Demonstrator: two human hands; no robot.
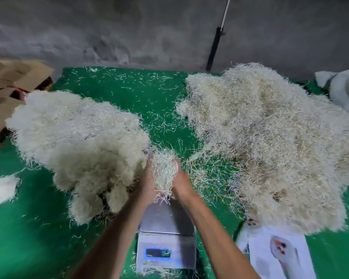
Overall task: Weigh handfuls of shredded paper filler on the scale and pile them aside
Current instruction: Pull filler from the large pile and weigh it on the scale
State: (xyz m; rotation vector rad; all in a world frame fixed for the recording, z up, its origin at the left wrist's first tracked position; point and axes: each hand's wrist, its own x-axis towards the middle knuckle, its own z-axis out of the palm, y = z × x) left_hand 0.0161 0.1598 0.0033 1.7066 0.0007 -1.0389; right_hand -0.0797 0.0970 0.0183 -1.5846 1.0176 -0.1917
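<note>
A handful of shredded paper filler is held between my two hands just beyond the far edge of the scale. My left hand presses its left side and my right hand cups its right side. The grey scale sits below my forearms, its steel platter bare and its blue-lit display facing me. A big pale pile of filler lies to the left. A larger, looser heap spreads on the right.
The green mat is strewn with loose strands between the piles. Flattened cardboard boxes lie at the far left. White printed sheets lie at the near right, and a black pole leans on the grey wall.
</note>
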